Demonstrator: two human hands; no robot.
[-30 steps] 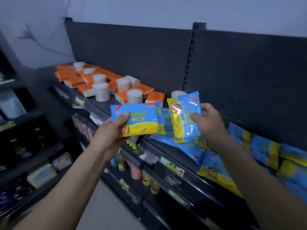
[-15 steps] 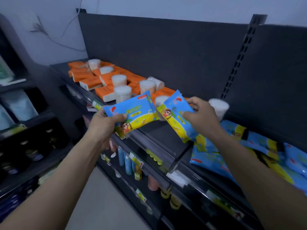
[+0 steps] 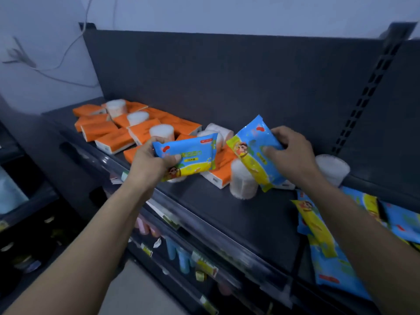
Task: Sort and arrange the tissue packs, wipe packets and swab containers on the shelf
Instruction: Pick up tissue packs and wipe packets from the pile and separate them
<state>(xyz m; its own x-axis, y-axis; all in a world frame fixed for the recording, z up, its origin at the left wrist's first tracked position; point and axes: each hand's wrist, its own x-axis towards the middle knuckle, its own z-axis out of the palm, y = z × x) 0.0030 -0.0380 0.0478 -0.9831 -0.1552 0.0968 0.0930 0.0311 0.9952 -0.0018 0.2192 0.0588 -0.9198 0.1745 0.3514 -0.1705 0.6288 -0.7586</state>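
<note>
Over the middle of the shelf (image 3: 227, 214), the left hand (image 3: 151, 163) grips the 1st wipe packet (image 3: 191, 155) by its near end. Its thumb lies on the printed face and its fingers curl behind, so the packet sits almost level above the orange tissue packs (image 3: 113, 139). The right hand (image 3: 291, 155) is clamped on the 2nd wipe packet (image 3: 254, 151) from above, fingers curled over its far edge. That packet tilts steeply, and its lower end is at or just over a white swab container (image 3: 242, 185); whether they touch cannot be told. The 2 forearms reach forward and slightly inward, wrists roughly level with the shelf edge.

Farther out, tissue packs and swab containers lie mixed across the left part of the shelf. A lone swab container (image 3: 331, 169) stands at the right near the back panel, and loose wipe packets (image 3: 329, 258) lie piled at the lower right.

The step in hand looks like pulling wipe packets out of the mixed goods to group them. The next move likely calls for carrying the 2 packets to 1 place, perhaps the pile on the right. They should go down flat and aligned, and the right packet must clear the swab container beneath it without tipping it.
</note>
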